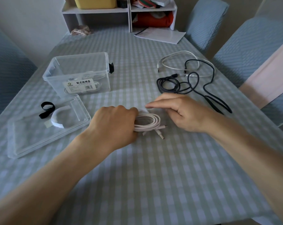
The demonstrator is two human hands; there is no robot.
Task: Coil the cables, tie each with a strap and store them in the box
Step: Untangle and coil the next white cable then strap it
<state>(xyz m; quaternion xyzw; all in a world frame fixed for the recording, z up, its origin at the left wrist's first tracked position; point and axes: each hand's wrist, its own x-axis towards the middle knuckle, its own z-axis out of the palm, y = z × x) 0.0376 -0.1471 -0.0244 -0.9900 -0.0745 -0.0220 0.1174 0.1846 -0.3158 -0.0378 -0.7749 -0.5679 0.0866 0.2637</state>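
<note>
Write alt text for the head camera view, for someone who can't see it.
A person's left hand grips a coiled white cable on a checked tablecloth, while the right hand reaches over it, forefinger extended. Loose dark cables lie behind on the right; a clear box, its lid and two straps sit left.

The left hand (114, 122) covers the nine o'clock side of the coil (149, 123), its fingertips out of sight. What lies inside the box (79, 73) is blurred by its walls. At twelve o'clock, the yellow bin (95, 2) and shelf (119, 12) are cut off by the edge.
</note>
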